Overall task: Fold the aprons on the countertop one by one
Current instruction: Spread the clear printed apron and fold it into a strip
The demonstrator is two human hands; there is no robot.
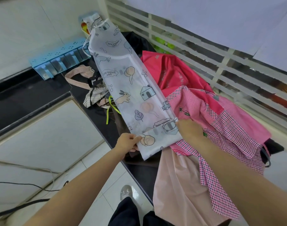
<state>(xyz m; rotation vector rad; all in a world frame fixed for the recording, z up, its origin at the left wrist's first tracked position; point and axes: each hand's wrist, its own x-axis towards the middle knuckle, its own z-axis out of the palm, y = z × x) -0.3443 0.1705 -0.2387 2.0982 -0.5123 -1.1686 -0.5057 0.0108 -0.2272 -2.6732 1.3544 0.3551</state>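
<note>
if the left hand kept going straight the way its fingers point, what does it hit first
The left hand already pinches the near end of the white printed apron, fingers pointing right. Going on, it would likely cross that folded end and meet the right hand at the other edge.

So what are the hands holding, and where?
Both hold the white printed apron at its near folded end: left hand pinches the left edge, right hand grips the right edge.

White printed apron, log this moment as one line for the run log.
white printed apron: folded into long strip on countertop | left hand: grips near end | right hand: pinches near end | pink checked apron: unfolded beside
</note>
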